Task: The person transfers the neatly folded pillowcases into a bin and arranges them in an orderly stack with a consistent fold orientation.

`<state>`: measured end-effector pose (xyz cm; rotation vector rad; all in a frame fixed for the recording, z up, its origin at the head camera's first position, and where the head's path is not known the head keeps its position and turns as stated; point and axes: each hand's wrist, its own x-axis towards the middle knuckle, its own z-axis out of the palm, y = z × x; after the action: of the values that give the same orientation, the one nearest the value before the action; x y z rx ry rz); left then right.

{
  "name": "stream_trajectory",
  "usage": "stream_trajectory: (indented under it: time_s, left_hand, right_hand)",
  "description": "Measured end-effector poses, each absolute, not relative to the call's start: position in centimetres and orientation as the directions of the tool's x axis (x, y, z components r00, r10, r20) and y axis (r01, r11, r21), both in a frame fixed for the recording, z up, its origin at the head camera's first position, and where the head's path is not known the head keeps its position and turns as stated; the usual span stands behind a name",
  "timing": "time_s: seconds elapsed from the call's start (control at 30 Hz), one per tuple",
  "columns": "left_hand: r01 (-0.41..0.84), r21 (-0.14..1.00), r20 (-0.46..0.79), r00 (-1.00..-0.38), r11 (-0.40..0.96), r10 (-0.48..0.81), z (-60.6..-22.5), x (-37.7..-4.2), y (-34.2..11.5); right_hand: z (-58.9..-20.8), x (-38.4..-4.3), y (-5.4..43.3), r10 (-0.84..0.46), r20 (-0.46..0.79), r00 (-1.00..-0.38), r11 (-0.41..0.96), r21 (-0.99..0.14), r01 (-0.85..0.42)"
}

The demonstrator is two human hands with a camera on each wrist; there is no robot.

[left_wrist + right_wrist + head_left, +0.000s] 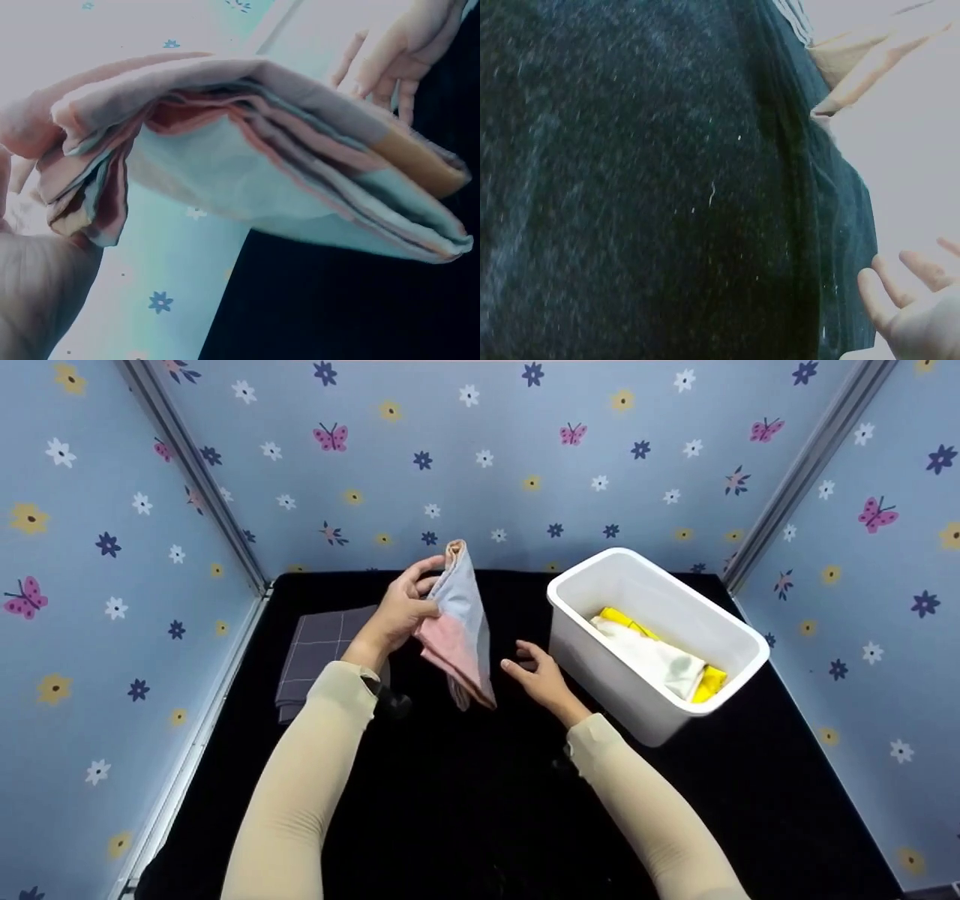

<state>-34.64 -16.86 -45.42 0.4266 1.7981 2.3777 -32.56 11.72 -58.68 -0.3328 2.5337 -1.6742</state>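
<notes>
My left hand (pixel 405 604) grips a folded pink, light blue and tan cloth (pixel 461 619) by its left side, holding it up above the black table. In the left wrist view the cloth (pixel 300 150) shows several stacked layers, with thumb and fingers around one end. My right hand (pixel 544 675) is just right of the cloth, fingers loosely bent and nothing in them. The right wrist view catches its spread fingers (pixel 915 274) at the lower right corner. Beneath the left wrist, a dark grey checked folded cloth (pixel 319 649) lies on the table.
A white bin (pixel 600 660) stands at the right, close to my right hand. Inside it lie a white cloth (pixel 649 652) and a yellow cloth (pixel 709 684). Flowered blue walls (pixel 480 495) enclose the black-covered table (pixel 450 810) at the back and both sides.
</notes>
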Motion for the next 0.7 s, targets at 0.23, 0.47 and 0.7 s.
stream_trajectory:
  time_s: [0.23,0.47,0.7]
  left_hand:
    - [0.009,0.968,0.125,-0.886,-0.253,0.447,-44.5,-33.7,-17.6]
    - [-0.020,0.990,0.068,-0.790,-0.137,0.609,-44.3,-33.2,-18.1]
    - [-0.052,0.994,0.034,-0.701,-0.099,0.712,-44.4,-32.9,-18.2]
  right_hand:
    - [-58.5,-32.9,11.5,-0.203,0.045,-0.978,0.328,-0.938,-0.111]
    - [-58.6,-33.3,12.2,-0.291,0.089,-0.953,0.308,-0.934,-0.181]
    - [-59.0,-33.3,12.3,-0.460,0.059,-0.886,0.274,-0.939,-0.205]
